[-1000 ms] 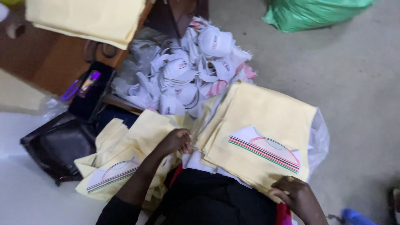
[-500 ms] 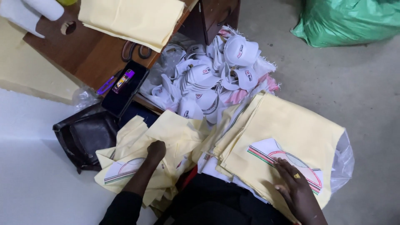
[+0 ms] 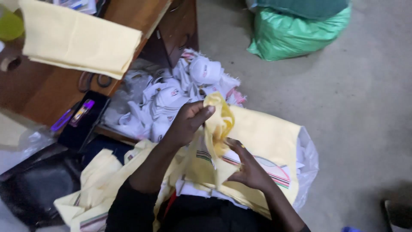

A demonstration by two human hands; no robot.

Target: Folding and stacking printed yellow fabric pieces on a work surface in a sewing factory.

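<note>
Grey floor behind; left hand [image 3: 186,122] pinches yellow cloth piece [image 3: 218,124] above yellow fabric stack [image 3: 266,141], right hand [image 3: 249,169] grips its lower edge. Best kept taut, w/ edges aligned.

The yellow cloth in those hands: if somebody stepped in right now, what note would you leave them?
Left hand: pinching the top of a yellow cloth piece, lifted up.
Right hand: gripping the same piece lower down.
Under them: a stack of yellow cloth with striped print, on a plastic bag.
To the left: a looser yellow heap; behind it, white caps.
Done: one piece lifted.
Left: both piles remain.
</note>
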